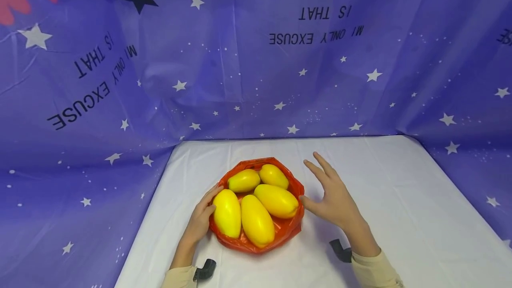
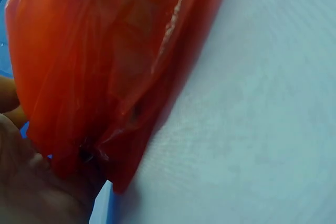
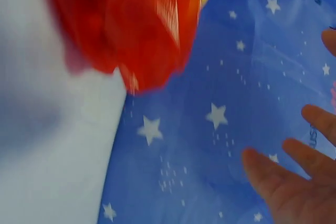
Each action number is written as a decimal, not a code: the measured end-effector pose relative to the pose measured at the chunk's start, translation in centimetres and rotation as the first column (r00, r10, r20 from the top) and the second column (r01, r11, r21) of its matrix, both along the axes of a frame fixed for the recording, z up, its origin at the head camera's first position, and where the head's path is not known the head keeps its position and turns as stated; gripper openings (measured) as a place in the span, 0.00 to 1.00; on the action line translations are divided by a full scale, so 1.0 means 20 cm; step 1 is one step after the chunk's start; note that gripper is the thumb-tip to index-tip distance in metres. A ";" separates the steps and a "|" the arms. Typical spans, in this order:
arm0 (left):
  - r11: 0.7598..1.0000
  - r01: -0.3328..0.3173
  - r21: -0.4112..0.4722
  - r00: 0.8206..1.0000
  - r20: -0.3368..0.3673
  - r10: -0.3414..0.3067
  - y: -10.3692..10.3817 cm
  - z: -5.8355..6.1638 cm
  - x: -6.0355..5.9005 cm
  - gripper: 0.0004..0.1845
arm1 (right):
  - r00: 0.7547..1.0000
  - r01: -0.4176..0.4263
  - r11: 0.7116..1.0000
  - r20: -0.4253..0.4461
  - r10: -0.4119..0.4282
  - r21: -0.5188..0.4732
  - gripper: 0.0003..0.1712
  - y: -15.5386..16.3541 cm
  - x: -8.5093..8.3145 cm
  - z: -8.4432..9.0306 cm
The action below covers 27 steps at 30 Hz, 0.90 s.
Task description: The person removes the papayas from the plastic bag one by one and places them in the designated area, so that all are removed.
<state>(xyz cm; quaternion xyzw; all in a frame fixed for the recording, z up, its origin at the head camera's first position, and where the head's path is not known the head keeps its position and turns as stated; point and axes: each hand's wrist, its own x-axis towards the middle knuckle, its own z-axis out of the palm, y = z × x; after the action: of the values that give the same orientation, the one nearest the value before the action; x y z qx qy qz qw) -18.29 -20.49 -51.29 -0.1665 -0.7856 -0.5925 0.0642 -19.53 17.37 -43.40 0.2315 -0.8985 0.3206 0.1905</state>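
With five yellow mangoes (image 1: 256,219) already in the red bag (image 1: 294,230), your left hand (image 1: 198,223) grips its edge, your right hand (image 1: 334,199) hovers unclenched beside it, apparently finishing.

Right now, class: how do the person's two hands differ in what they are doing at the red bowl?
The left hand touches the bowl at its rim; the right hand is beside it, whether touching is unclear. The left's fingers curl against the rim; the right's are spread straight. Both flank the bowl of yellow fruit.

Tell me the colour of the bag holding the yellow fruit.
Orange-red: the plastic bag shows best in the head view.
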 end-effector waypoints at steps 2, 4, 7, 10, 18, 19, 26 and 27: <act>1.000 0.006 0.004 1.000 -0.004 -0.006 0.00 0.00 0.01 0.29 | 0.998 -0.062 0.998 0.017 0.063 -0.028 0.49 -0.05 -0.01 -0.03; 1.000 0.001 -0.006 1.000 -0.023 -0.001 -0.02 -0.03 -0.01 0.31 | 0.989 -0.139 0.989 0.039 0.141 -0.054 0.47 -0.09 -0.03 -0.07; 1.000 -0.013 -0.008 0.999 -0.036 0.013 -0.04 -0.10 -0.04 0.34 | 0.969 -0.226 0.973 0.089 0.230 -0.047 0.41 -0.17 -0.05 -0.12; 1.000 -0.023 0.008 1.000 -0.005 0.024 -0.06 -0.16 -0.05 0.36 | 0.956 -0.260 0.965 0.149 0.253 0.026 0.34 -0.22 -0.06 -0.18; 0.999 -0.030 0.016 0.999 0.032 0.029 -0.06 -0.17 -0.04 0.38 | 0.956 -0.218 0.960 0.236 0.174 0.175 0.34 -0.27 -0.05 -0.26; 0.999 -0.030 0.016 0.999 0.032 0.029 -0.06 -0.17 -0.04 0.38 | 0.956 -0.213 0.959 0.240 0.166 0.186 0.35 -0.27 -0.05 -0.27; 0.999 -0.045 0.002 0.998 0.034 0.044 -0.04 -0.13 -0.03 0.38 | 0.970 -0.173 0.958 0.210 0.125 0.227 0.37 -0.30 -0.07 -0.30; 0.999 -0.043 0.006 0.999 0.032 0.043 -0.04 -0.10 -0.02 0.37 | 0.972 -0.168 0.960 0.202 0.123 0.223 0.37 -0.30 -0.07 -0.31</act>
<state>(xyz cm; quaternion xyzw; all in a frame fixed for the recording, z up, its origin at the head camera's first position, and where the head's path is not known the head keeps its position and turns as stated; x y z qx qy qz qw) -18.65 -21.25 -53.38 -0.1400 -0.7879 -0.5961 0.0651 -20.93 11.41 -49.51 0.2877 -0.9247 0.2436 0.0524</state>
